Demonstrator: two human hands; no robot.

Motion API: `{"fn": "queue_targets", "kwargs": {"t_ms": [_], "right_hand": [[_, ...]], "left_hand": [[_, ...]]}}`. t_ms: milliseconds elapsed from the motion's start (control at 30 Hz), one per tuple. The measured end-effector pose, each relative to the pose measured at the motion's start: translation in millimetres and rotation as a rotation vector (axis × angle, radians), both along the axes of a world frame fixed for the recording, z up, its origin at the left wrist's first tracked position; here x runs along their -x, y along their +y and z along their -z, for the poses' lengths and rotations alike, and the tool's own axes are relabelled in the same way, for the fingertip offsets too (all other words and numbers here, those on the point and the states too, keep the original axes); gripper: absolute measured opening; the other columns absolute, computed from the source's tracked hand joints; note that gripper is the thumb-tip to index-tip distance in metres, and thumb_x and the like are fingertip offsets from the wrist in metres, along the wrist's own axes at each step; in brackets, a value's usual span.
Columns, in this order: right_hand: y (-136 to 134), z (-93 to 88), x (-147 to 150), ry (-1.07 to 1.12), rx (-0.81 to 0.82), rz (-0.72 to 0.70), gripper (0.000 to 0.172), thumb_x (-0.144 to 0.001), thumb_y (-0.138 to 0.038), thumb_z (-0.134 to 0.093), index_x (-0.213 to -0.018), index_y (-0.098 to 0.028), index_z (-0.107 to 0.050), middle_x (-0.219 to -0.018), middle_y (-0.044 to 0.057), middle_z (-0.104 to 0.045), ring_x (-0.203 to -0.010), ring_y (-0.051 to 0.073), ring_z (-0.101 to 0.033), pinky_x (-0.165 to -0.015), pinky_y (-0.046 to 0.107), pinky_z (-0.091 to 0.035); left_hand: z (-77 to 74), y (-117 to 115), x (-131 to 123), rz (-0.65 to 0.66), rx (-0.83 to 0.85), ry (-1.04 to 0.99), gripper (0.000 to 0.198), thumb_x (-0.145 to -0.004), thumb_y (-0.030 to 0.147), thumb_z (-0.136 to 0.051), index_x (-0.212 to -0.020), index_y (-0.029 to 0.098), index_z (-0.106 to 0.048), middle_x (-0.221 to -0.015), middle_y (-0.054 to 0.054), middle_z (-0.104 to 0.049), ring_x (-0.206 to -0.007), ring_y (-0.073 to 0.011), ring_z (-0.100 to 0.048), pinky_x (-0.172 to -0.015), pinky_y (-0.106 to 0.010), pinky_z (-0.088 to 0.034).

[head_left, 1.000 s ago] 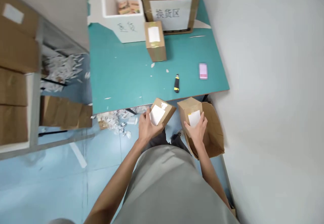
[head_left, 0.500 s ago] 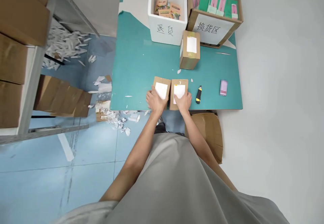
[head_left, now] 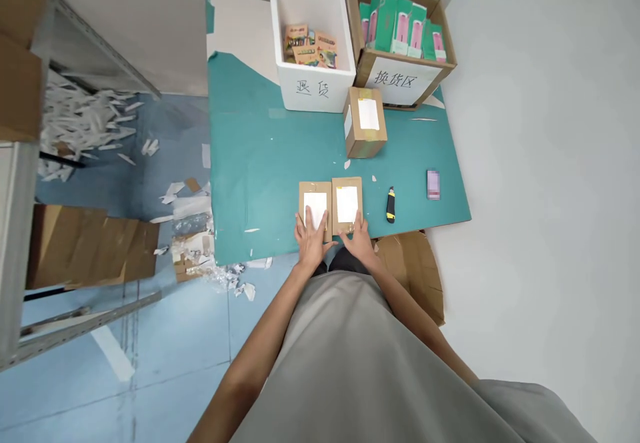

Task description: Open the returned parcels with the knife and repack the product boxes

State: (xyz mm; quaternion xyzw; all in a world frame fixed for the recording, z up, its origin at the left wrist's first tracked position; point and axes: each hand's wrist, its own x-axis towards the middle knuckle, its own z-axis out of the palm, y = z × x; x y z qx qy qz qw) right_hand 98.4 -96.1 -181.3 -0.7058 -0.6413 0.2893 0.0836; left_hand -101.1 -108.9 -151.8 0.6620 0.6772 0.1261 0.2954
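Perhaps a backward tug by the left hand [head_left: 312, 245] or right hand [head_left: 357, 241], both with fingers spread, could drag the left carton [head_left: 315, 201] or right carton [head_left: 347, 207], side by side near the bench [head_left: 260, 169] edge, off it, long axes pointing toward its far side.

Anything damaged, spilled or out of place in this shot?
Yes. The green table covering is torn toward the far left corner, baring a pale patch. Plastic and paper scraps litter the floor left of it, like uncollected waste. The touched boxes show no visible damage.
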Motion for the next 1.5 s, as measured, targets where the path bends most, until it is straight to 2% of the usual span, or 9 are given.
{"fn": "queue_targets", "kwargs": {"t_ms": [167, 433, 633, 767, 933, 1100, 1233, 1333, 1500], "right_hand": [[64.6, 2.5, 20.1, 0.001, 0.06, -0.09, 0.109, -0.11, -0.061, -0.059, -0.189, -0.016, 0.001, -0.177, 0.031, -0.038, -0.162, 0.044, -0.051, -0.127, 0.058, -0.05], [190.9, -15.5, 48.6, 0.017, 0.149, -0.141, 0.106, -0.112, -0.059, -0.06, -0.189, -0.013, -0.003, -0.18, 0.033, -0.036, -0.158, 0.045, -0.054, -0.127, 0.056, -0.049], [265.4, -48.6, 59.7, -0.144, -0.136, -0.228, 0.08, -0.114, -0.05, -0.057, -0.179, -0.007, -0.041, -0.191, 0.028, -0.024, -0.173, 0.045, -0.032, -0.138, 0.061, -0.031], [320.2, -56.7, 36.5, -0.24, -0.209, -0.014, 0.102, -0.109, -0.065, -0.062, -0.184, -0.005, -0.029, -0.194, 0.03, -0.008, -0.179, 0.05, -0.007, -0.14, 0.071, -0.011], [364.7, -42.2, 8.7, -0.276, 0.008, 0.223, 0.131, -0.096, -0.081, -0.071, -0.186, -0.003, -0.016, -0.19, 0.039, -0.006, -0.175, 0.061, -0.005, -0.134, 0.08, -0.011], [363.8, -39.6, 0.0, -0.263, 0.004, 0.202, 0.123, -0.097, -0.079, -0.071, -0.187, -0.012, -0.021, -0.192, 0.034, -0.01, -0.174, 0.06, -0.011, -0.133, 0.079, -0.018], [331.3, -48.2, -8.6, -0.219, -0.051, 0.191, 0.111, -0.097, -0.065, -0.077, -0.185, -0.017, -0.031, -0.189, 0.03, -0.021, -0.169, 0.058, -0.024, -0.13, 0.075, -0.028], [276.8, -51.2, -13.8, -0.2, -0.062, 0.211, 0.109, -0.097, -0.062, -0.075, -0.185, -0.015, -0.031, -0.189, 0.032, -0.021, -0.169, 0.061, -0.023, -0.128, 0.079, -0.029], [145.7, -50.1, -18.3, -0.271, -0.058, 0.206, 0.105, -0.098, -0.06, -0.072, -0.185, -0.016, -0.033, -0.189, 0.031, -0.022, -0.169, 0.061, -0.024, -0.128, 0.082, -0.028]], "left_hand": [[4.7, 48.2, 15.2, -0.038, 0.004, 0.047, 0.108, -0.088, 0.06, -0.095, -0.181, 0.033, -0.046, -0.195, -0.023, -0.005, -0.177, -0.0637, 0.006, -0.135, -0.084, -0.021], [8.1, 179.0, 38.0, 0.02, 0.01, 0.192, 0.095, -0.102, 0.056, -0.081, -0.184, 0.033, -0.038, -0.196, -0.019, -0.001, -0.179, -0.0576, 0.007, -0.135, -0.087, -0.011], [5.0, 255.8, 50.7, 0.163, 0.035, 0.291, 0.075, -0.11, 0.046, -0.068, -0.181, 0.041, -0.042, -0.197, -0.012, -0.005, -0.181, -0.0517, 0.006, -0.132, -0.092, -0.006], [7.9, 290.6, 53.7, 0.172, 0.044, 0.306, 0.075, -0.111, 0.048, -0.065, -0.181, 0.042, -0.04, -0.197, -0.011, -0.004, -0.18, -0.0531, 0.007, -0.132, -0.092, -0.005], [11.7, 313.9, 52.4, 0.173, 0.062, 0.324, 0.076, -0.111, 0.052, -0.064, -0.182, 0.042, -0.038, -0.197, -0.011, 0.0, -0.18, -0.052, 0.009, -0.132, -0.091, -0.004], [9.9, 321.7, 50.3, 0.17, 0.075, 0.328, 0.075, -0.112, 0.054, -0.062, -0.182, 0.041, -0.039, -0.197, -0.011, 0.001, -0.181, -0.0507, 0.009, -0.133, -0.09, -0.002], [7.8, 322.0, 48.3, 0.149, 0.047, 0.285, 0.076, -0.11, 0.052, -0.067, -0.181, 0.04, -0.043, -0.197, -0.012, -0.003, -0.181, -0.0509, 0.008, -0.132, -0.09, -0.002], [7.8, 321.5, 46.6, 0.121, 0.009, 0.215, 0.077, -0.106, 0.049, -0.074, -0.178, 0.038, -0.05, -0.197, -0.013, -0.01, -0.181, -0.0517, 0.007, -0.133, -0.09, 0.0], [5.3, 325.7, 43.7, 0.064, -0.048, 0.077, 0.076, -0.102, 0.039, -0.084, -0.173, 0.032, -0.058, -0.196, -0.013, -0.014, -0.181, -0.0499, 0.005, -0.134, -0.086, 0.01]]}}
